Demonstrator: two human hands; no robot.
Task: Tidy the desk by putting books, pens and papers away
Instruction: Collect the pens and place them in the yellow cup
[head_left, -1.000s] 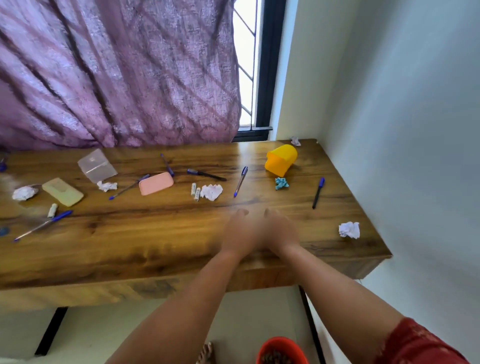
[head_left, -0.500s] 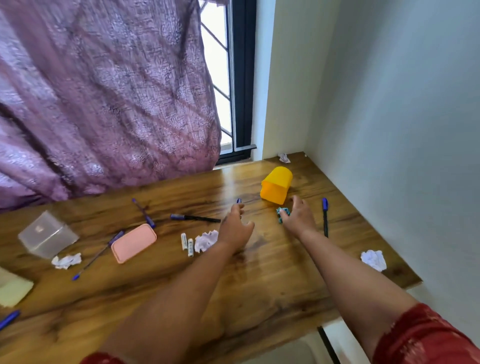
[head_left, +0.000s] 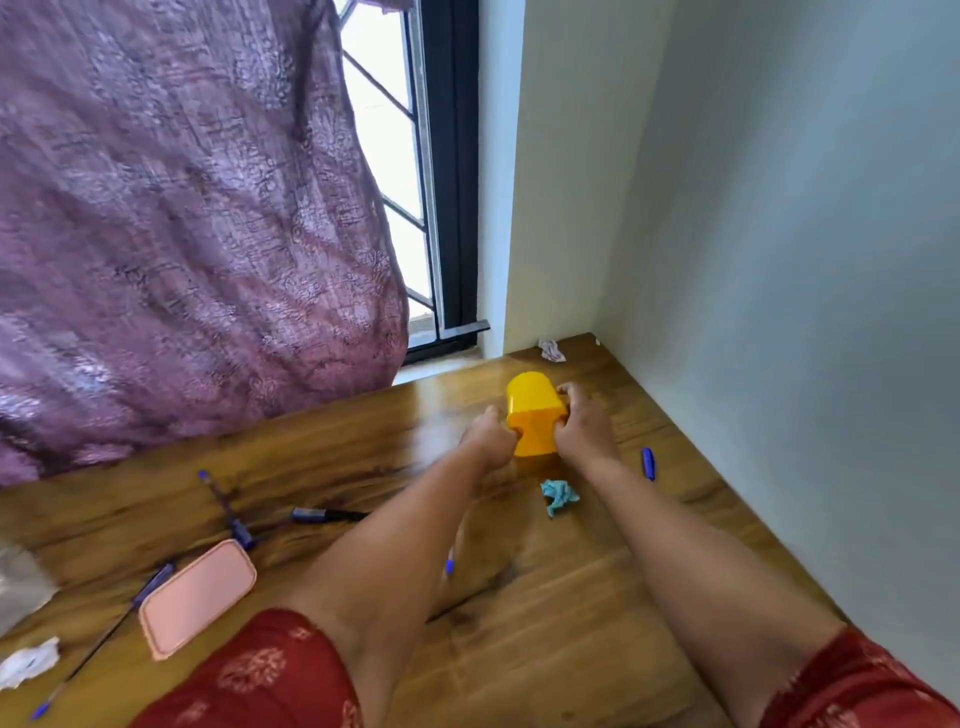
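Nearest, red patterned sleeves (head_left: 270, 670) frame a smooth pink rounded case (head_left: 197, 597) lying flat on the grained wooden desk (head_left: 571, 623), near left. Farther on, a blue pen (head_left: 324, 515) lies left to right; a crumpled teal paper (head_left: 558, 496) sits between the forearms. Beyond it, the left hand (head_left: 488, 436) and right hand (head_left: 584, 428) grasp a glossy yellow plastic holder (head_left: 535, 421) lying on its side, its long axis running near to far.

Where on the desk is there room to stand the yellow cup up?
Bare wood lies between the yellow plastic cup and the purple curtain, and nearer, between the two forearms below the crumpled blue paper. It is crowded on the left, around the pink case and the pens.
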